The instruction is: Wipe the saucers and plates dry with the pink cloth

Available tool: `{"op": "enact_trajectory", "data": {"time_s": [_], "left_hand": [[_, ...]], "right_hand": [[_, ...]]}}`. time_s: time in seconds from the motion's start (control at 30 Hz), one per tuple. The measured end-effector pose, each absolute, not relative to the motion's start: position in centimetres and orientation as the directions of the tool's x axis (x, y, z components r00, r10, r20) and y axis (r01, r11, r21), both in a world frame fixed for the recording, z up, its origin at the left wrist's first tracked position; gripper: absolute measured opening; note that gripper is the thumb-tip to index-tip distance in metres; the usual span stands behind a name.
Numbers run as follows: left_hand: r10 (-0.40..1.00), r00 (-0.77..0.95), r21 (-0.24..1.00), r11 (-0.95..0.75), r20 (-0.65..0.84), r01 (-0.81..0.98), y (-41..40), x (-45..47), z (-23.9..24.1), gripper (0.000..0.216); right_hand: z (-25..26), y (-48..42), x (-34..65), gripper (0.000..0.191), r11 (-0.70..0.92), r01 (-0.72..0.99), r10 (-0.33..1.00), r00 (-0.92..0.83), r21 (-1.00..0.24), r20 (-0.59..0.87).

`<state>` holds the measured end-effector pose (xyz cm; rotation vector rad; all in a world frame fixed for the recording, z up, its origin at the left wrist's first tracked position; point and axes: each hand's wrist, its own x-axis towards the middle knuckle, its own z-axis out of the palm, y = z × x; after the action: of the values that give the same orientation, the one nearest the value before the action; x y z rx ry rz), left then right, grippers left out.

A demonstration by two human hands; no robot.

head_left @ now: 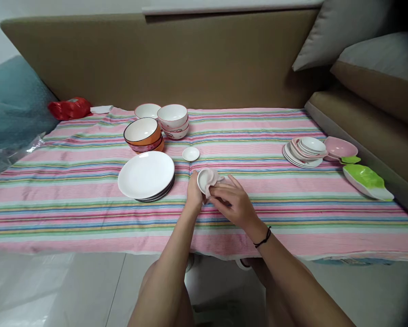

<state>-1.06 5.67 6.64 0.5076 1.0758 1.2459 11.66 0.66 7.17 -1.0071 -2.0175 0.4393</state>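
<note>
My left hand (pixel 193 191) is closed around a small white dish (pixel 201 180), tilted above the striped cloth. Pinched in my right hand (pixel 233 200) is a pale pink wiping cloth (pixel 211 180), pressed against the inside of that dish and covering part of it. Just beyond my hands lies another small white dish (pixel 191 154). To their left stands a stack of plates, a white plate (pixel 146 175) on top. A black band circles my right wrist.
Behind the plates stand stacked orange bowls (pixel 151 134) and white bowls (pixel 173 116). At right are stacked small dishes (pixel 304 156), a pink bowl (pixel 342 149) and a green leaf-shaped dish (pixel 365 179). A red bag (pixel 70 109) lies back left. The sofa backrest (pixel 231 59) rises behind.
</note>
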Motion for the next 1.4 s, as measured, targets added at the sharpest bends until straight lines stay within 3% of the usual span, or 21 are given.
{"op": "enact_trajectory", "data": {"time_s": [0.1, 0.2, 0.3, 0.4, 0.5, 0.57, 0.73, 0.9, 1.03, 1.17, 1.3, 1.4], "left_hand": [[0.92, 0.112, 0.829, 0.386, -0.374, -0.404, 5.5, -1.7, 7.0, 0.052], [0.921, 0.254, 0.878, 0.367, -0.296, -0.306, 5.2, -2.1, 7.3, 0.052], [0.924, 0.313, 0.929, 0.296, -0.22, -0.22, 5.3, -2.4, 7.2, 0.046], [0.937, 0.243, 0.954, 0.282, -0.25, -0.106, 5.6, -2.7, 7.1, 0.037], [0.946, 0.15, 0.937, 0.311, -0.288, -0.158, 5.8, -2.8, 7.2, 0.033], [0.941, 0.171, 0.913, 0.326, -0.291, -0.245, 5.8, -2.9, 7.4, 0.038], [0.909, 0.331, 0.912, 0.338, -0.252, -0.234, 5.5, -3.2, 7.4, 0.043], [0.947, 0.214, 0.936, 0.283, -0.239, -0.208, 5.5, -3.1, 7.1, 0.039], [0.976, 0.087, 0.95, 0.215, -0.2, -0.226, 5.5, -3.1, 7.2, 0.036], [0.98, 0.099, 0.951, 0.194, -0.175, -0.242, 5.3, -3.1, 7.2, 0.036], [0.965, 0.165, 0.897, 0.252, -0.205, -0.362, 5.1, -2.7, 7.3, 0.033], [0.954, 0.176, 0.844, 0.299, -0.245, -0.445, 5.1, -2.5, 7.4, 0.032]], "right_hand": [[6.8, 1.0, 11.8, 0.021, 0.643, 0.613, 0.75, -0.383, -0.459, 0.539], [6.6, 1.3, 12.0, 0.02, 0.653, 0.63, 0.734, -0.386, -0.422, 0.559], [6.7, 1.4, 12.2, 0.019, 0.66, 0.573, 0.732, -0.344, -0.486, 0.588], [7.0, 1.4, 12.4, 0.013, 0.613, 0.451, 0.786, -0.264, -0.649, 0.559], [7.1, 1.6, 12.6, 0.018, 0.367, 0.243, 0.93, -0.079, -0.898, 0.359], [7.1, 1.8, 12.6, 0.025, 0.173, 0.043, 0.985, -0.001, -0.984, 0.173], [6.7, 2.4, 12.7, 0.037, -0.081, -0.361, 0.977, 0.154, -0.929, -0.145], [6.4, 3.0, 13.1, 0.041, -0.139, -0.482, 0.912, 0.277, -0.865, -0.302], [6.7, 3.3, 13.8, 0.038, 0.04, -0.537, 0.9, 0.386, -0.843, -0.204], [7.0, 3.0, 13.8, 0.03, 0.11, -0.496, 0.971, 0.24, -0.862, -0.015], [7.2, 2.2, 12.9, 0.023, 0.178, -0.148, 0.979, -0.072, -0.973, 0.19], [7.3, 2.1, 12.3, 0.026, 0.427, 0.136, 0.9, -0.157, -0.894, 0.406]]}}
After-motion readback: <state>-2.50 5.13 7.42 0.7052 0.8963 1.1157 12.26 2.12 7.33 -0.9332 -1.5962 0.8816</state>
